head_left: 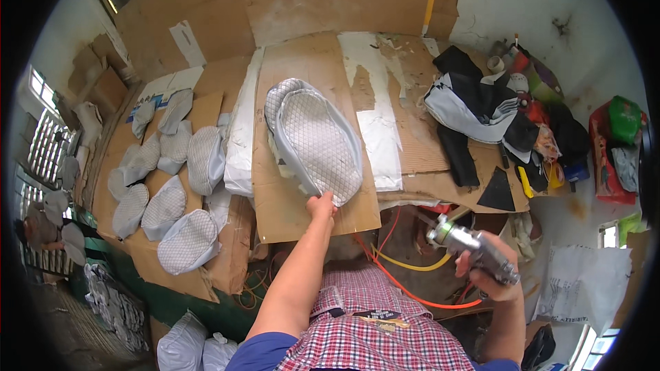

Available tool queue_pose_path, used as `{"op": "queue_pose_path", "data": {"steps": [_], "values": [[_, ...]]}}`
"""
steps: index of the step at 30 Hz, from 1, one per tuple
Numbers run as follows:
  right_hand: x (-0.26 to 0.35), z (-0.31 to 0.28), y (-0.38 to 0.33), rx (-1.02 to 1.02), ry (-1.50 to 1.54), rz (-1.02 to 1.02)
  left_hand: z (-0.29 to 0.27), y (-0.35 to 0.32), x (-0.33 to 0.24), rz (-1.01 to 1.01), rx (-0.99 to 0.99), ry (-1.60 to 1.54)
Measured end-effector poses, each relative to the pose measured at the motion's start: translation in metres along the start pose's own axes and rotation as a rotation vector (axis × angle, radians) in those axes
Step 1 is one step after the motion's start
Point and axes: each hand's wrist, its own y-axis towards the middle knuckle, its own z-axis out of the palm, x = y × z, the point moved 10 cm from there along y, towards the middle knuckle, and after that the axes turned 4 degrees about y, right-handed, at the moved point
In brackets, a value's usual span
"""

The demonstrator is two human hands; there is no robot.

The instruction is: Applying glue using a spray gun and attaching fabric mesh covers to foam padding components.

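My left hand pinches the near end of a grey quilted fabric piece, shaped like a slipper and resting on a cardboard sheet. Its diamond-stitched face points up, with a smooth pale-grey rim around it. A second quilted layer shows at its far left side. Off to the right, my right hand is wrapped round a metal spray gun, held in the air beyond the table's front edge. The gun's nozzle points up and to the left, apart from the fabric.
Several similar quilted pieces lie on cardboard at the left. At the right are black and grey fabric parts beside a cluttered heap of containers. An orange hose and a yellow hose run below the front edge. White sacks stand lower left.
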Motion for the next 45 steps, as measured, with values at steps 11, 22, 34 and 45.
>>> {"op": "queue_pose_path", "data": {"steps": [11, 22, 34, 45], "values": [[0.002, -0.028, -0.053, -0.125, -0.121, 0.126, -0.008, -0.024, -0.009, 0.141, 0.449, 0.046], [-0.002, -0.033, -0.082, -0.137, -0.136, 0.228, -0.008, -0.018, -0.028, 0.304, 0.284, 0.246], [-0.019, -0.030, -0.030, -0.187, 0.106, 0.126, 0.002, -0.047, -0.046, 0.449, 0.208, 0.068], [-0.060, 0.027, 0.035, 0.265, -0.239, 0.088, -0.166, -0.170, -0.233, 0.393, 0.480, -1.006]]}}
